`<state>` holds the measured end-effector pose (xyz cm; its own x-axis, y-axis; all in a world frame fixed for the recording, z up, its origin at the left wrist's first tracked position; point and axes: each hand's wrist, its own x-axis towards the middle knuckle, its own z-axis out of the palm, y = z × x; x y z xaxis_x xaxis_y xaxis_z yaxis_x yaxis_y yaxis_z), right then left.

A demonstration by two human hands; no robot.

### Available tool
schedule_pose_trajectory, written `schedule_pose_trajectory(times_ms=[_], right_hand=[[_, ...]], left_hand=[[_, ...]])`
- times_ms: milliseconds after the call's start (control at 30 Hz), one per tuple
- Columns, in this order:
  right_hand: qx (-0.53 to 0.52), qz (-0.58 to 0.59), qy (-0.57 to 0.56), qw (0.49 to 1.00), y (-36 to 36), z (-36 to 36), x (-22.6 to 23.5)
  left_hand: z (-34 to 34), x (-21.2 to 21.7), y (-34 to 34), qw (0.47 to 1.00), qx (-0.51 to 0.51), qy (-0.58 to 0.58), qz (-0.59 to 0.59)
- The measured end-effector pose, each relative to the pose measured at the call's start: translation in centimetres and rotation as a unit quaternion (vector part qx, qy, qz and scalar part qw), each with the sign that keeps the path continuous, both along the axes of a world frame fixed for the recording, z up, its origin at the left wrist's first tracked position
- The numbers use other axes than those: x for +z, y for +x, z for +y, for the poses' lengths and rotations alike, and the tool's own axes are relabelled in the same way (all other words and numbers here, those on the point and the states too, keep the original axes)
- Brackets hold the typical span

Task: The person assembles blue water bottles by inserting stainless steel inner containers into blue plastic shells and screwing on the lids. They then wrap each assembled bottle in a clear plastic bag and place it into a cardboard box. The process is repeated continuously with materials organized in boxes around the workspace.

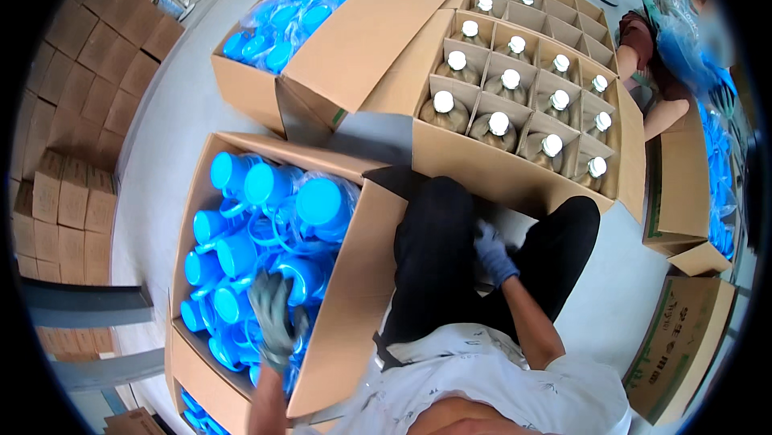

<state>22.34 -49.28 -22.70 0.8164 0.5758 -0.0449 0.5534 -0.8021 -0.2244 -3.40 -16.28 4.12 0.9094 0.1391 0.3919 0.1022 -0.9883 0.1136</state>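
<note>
On my left stands an open cardboard box (342, 306) full of blue plastic cups (320, 203) with looped handles, some in clear bags. My left hand (275, 318), in a grey glove, is over the cups near the box's near end. Its fingers are stretched out with the thumb apart, and no cup is plainly gripped. My right hand (492, 252), in a blue-grey glove, is low between my bent knees beside my thigh. Its fingers are blurred and dark there. Ahead of my knees, a divided carton (490, 157) holds large bottles (444, 116) with white caps.
Another box (241, 85) of bagged blue cups stands at the far left. A second divided carton (599, 37) adjoins the bottle carton. At the far right, another person (663, 13) handles blue items beside a box (675, 182). Stacked cartons (96, 57) line the left; a carton (679, 346) lies right.
</note>
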Motion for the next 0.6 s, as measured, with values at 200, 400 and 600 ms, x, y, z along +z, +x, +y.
schedule_pose_trajectory(times_ms=[200, 400, 600], right_hand=[[0.003, -0.1, 0.32, 0.942, 15.8, 11.8, 16.2], [0.226, -0.068, 0.018, 0.971, 28.5, 25.9, 12.7], [0.261, -0.005, -0.138, 0.955, 34.7, 29.7, 8.8]], left_hand=[[14.4, -2.6, 26.6, 0.997, -0.031, -0.031, -0.062], [27.2, -8.9, 44.1, 0.968, 0.223, 0.048, 0.107], [34.4, -10.4, 47.3, 0.93, 0.21, -0.129, 0.273]])
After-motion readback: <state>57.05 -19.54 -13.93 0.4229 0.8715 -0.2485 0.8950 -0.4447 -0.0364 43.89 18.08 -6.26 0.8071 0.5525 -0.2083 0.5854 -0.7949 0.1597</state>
